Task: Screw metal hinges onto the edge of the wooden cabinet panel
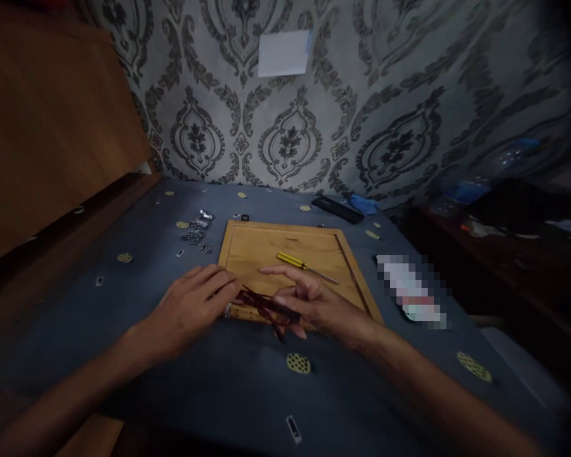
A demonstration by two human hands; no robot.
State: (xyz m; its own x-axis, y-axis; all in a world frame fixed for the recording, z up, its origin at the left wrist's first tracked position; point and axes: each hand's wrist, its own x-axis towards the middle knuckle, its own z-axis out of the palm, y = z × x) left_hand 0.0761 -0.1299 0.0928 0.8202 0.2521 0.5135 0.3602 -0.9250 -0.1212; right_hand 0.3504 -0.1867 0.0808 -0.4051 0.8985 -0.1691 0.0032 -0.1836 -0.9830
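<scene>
A pair of dark reddish-brown eyeglasses (pixel 265 303) is held between my two hands, above the front edge of a wooden board (pixel 252 254). My left hand (pixel 196 303) has its fingers closed over the left end of the glasses. My right hand (pixel 316 303) pinches the right end with the thumb, while its index finger points out to the left. The fingers partly cover the frame, and whether lenses are in it I cannot tell. Just beyond my right hand, a screwdriver (pixel 304 264) with a yellow handle lies on the board.
Small metal parts (pixel 197 231) lie left of the board on the blue patterned cloth (pixel 143 304). At the back are a black case (pixel 337 209) and a crumpled blue cloth (pixel 364 204). A blurred-out phone-like object (pixel 412 292) lies right. The papered wall (pixel 290 139) closes off the far side.
</scene>
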